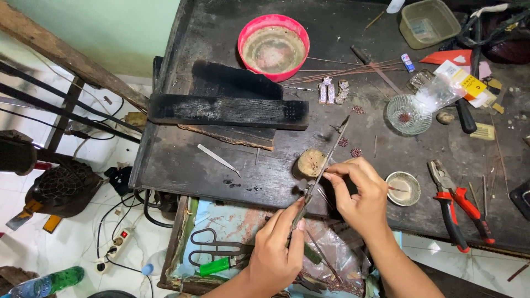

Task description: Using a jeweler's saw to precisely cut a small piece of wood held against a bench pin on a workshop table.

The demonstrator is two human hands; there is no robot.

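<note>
Red-handled pliers point(461, 212) at 3 o'clock, pink plastic bowl point(273, 47) at 12, charred black wooden block point(229, 110) at 10. Long thin metal tweezers point(323, 168) between hands: left hand point(276, 254) closed on handle, right hand point(359, 196) fingertips pinching shaft.

both hands point(276, 251) point(359, 196) on slim metal shears point(323, 165)

Bright, even daylight from the left, soft shadows, sharp focus throughout, and slight wide-angle bending at the edges.
</note>
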